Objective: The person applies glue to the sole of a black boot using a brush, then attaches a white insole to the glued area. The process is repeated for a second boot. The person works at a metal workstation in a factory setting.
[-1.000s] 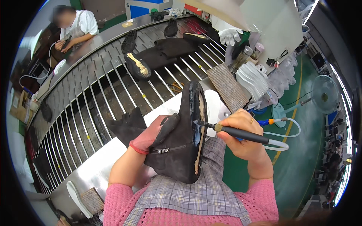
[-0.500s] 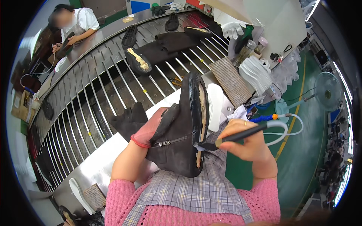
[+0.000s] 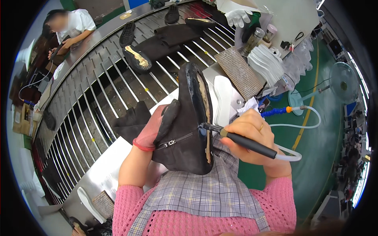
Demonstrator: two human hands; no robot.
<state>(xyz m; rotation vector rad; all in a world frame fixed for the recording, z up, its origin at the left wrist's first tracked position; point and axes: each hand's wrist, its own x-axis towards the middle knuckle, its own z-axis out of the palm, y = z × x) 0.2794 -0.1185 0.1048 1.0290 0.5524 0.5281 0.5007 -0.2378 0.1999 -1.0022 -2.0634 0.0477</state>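
A black suede ankle boot (image 3: 179,151) with a side zip is tilted up in front of me, its toe pointing away. My left hand (image 3: 159,122), in a red glove with dark fingers, is closed on its upper. The boot's underside faces right, showing a pale strip inside a glossy dark border. Bare and closed, my right hand (image 3: 252,133) grips a black-handled glue brush (image 3: 252,145) with a pale hose at its rear. Its tip touches the dark border near the zip's end, where a bluish wet patch shows.
Behind the boot runs a metal bar conveyor (image 3: 106,84) carrying more dark boots and a loose black sole (image 3: 127,34). White insoles (image 3: 265,65) and a woven brown board (image 3: 238,72) lie at the right. Across the conveyor sits another person (image 3: 80,23). A fan (image 3: 343,82) stands farther right.
The brush tip has moved toward the toe and onto the dark border. Its rear end has swung down. My left hand keeps its hold, and the boot sits slightly higher and farther left in view.
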